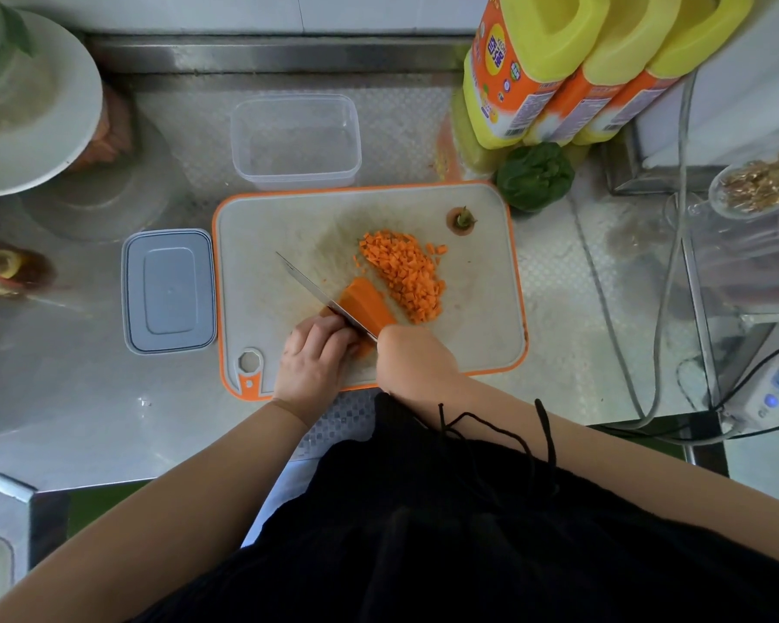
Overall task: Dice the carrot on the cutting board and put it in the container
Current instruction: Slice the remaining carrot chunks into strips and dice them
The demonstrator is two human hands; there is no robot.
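A white cutting board (477,317) with an orange rim lies on the steel counter. A pile of diced carrot (405,274) sits at its middle. An uncut carrot piece (369,303) lies near the front, and a knife blade (309,285) rests across it. My right hand (417,359) grips the knife handle. My left hand (318,357) holds the carrot piece down with curled fingers, left of the blade. A clear, empty container (295,141) stands just behind the board. The cut-off carrot top (462,220) lies at the board's back right.
A grey container lid (168,292) lies left of the board. Yellow bottles (558,69) and a green vegetable (536,176) stand at the back right. A large white plate (32,105) is at the back left, cables and a power strip (770,393) at the right.
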